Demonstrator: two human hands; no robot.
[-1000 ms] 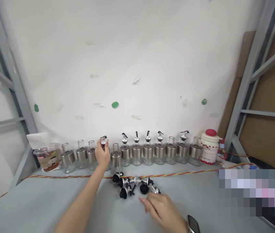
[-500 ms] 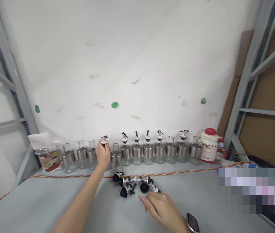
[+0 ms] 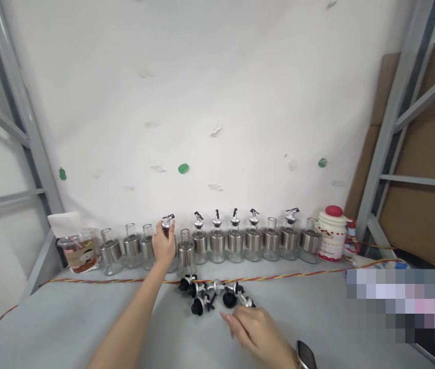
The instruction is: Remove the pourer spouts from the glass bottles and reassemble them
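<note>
My left hand (image 3: pixel 164 249) is closed around a pourer spout (image 3: pixel 168 221) at the neck of a glass bottle in the row; the hand hides most of that bottle. The spout is silver with a black flip lever, and its top shows above my fingers. My right hand (image 3: pixel 257 328) hovers low over the table, fingers loosely bent and pointing left, with nothing seen in them. Just beyond it lies a pile of loose pourer spouts (image 3: pixel 198 306) with black stoppers. An open-necked bottle (image 3: pixel 186 253) with a steel band stands right of my left hand.
Several banded bottles line the wall, some with spouts (image 3: pixel 254 218), others open (image 3: pixel 110 251). A plastic tub (image 3: pixel 82 256) stands at the left end, a red-lidded jar (image 3: pixel 332 236) at the right. A twisted red-yellow wire (image 3: pixel 286 277) crosses the table. Metal shelf posts (image 3: pixel 40 143) flank it.
The spout in my left hand shows more clearly above my fingers. My right hand stays almost still; the whole view has shifted slightly.
</note>
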